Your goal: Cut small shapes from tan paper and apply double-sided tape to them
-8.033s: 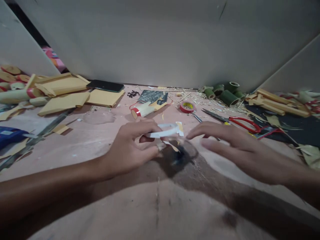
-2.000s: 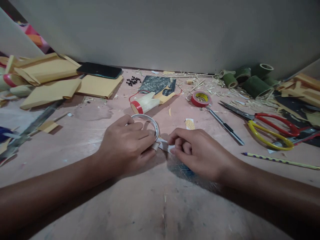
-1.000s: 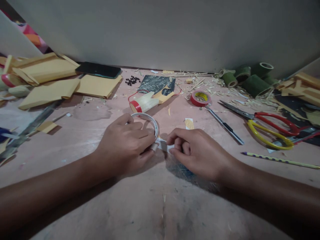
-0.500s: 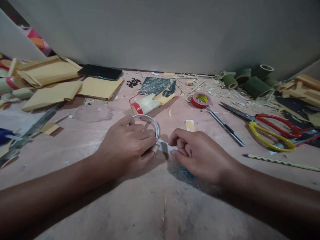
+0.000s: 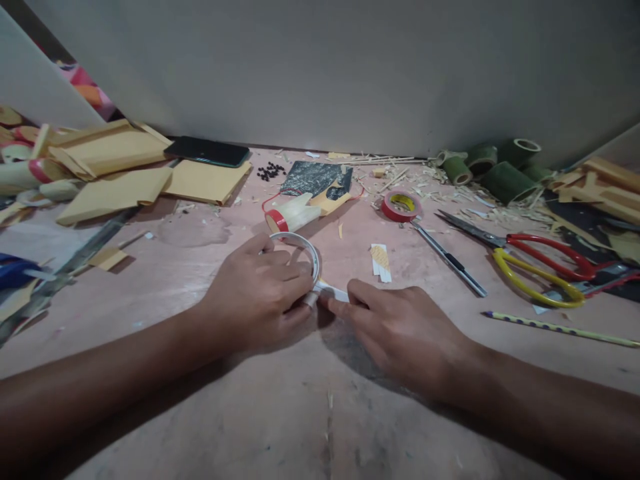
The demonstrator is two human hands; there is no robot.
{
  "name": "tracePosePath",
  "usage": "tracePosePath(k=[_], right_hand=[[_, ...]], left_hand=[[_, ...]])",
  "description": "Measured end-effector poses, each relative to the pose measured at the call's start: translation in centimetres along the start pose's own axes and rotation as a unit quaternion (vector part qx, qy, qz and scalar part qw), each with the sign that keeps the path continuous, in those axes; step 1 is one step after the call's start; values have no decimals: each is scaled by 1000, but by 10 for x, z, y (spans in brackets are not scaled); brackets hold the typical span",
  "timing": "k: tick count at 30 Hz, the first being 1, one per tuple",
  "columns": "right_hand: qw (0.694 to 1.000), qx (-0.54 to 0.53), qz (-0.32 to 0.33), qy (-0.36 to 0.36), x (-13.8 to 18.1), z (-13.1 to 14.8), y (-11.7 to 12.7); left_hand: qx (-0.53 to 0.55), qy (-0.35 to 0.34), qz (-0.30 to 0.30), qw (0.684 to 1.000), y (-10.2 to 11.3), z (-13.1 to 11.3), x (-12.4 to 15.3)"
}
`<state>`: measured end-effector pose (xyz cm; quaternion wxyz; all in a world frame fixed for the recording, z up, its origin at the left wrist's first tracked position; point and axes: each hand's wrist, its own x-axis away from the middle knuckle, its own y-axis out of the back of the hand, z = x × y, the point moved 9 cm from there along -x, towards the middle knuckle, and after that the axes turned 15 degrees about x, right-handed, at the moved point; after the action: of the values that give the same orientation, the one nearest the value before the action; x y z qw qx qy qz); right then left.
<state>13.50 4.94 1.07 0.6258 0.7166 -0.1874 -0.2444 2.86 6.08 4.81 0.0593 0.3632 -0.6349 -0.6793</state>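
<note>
My left hand (image 5: 255, 300) is closed around a thin white strip bent into a ring (image 5: 300, 245), which stands on the pinkish board (image 5: 320, 400). Its thumb and fingers pinch the ring where the two ends meet. My right hand (image 5: 400, 330) lies just to the right, fingers pressed together on the loose white tail of the strip (image 5: 336, 291), holding it against the board. A small piece of white and tan tape backing (image 5: 381, 260) lies just beyond my right hand.
A red tape roll (image 5: 401, 205), a craft knife (image 5: 447, 250), red and yellow scissors (image 5: 530, 263) and a pencil (image 5: 560, 324) lie to the right. Green bamboo sections (image 5: 500, 175) sit at the back right. Tan sheets (image 5: 125, 180), a phone (image 5: 207, 152) and a red-capped bamboo piece (image 5: 290, 217) are behind and left.
My right hand has flattened and slid down onto the strip's tail, uncovering the tape backing piece. My left hand keeps its pinch on the ring. The view has dipped slightly.
</note>
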Motion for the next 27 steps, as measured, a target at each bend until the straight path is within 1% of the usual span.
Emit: tracePosePath(k=[3, 9, 12, 15, 18, 20, 23, 27], right_hand=[[1000, -5, -8, -6, 0, 0, 2], [998, -49, -48, -10, 0, -1, 13], [995, -81, -56, -20, -1, -6, 16], [986, -145, -30, -78, -5, -20, 15], [974, -174, 3, -147, -11, -33, 12], [970, -183, 9, -162, -17, -36, 12], [962, -210, -1, -173, -27, -36, 10], [954, -229, -5, -193, -32, -36, 6]], left_hand=[[-1, -2, -4, 1000, 0, 1, 0], [4, 0, -17, 1000, 1, 1, 1], [-1, -3, -20, 1000, 2, 1, 0], [4, -2, -17, 1000, 2, 1, 0], [10, 2, -13, 1000, 0, 3, 0], [13, 1, -12, 1000, 0, 3, 0], [14, -3, -17, 1000, 3, 3, 1], [4, -11, -27, 1000, 6, 1, 3]])
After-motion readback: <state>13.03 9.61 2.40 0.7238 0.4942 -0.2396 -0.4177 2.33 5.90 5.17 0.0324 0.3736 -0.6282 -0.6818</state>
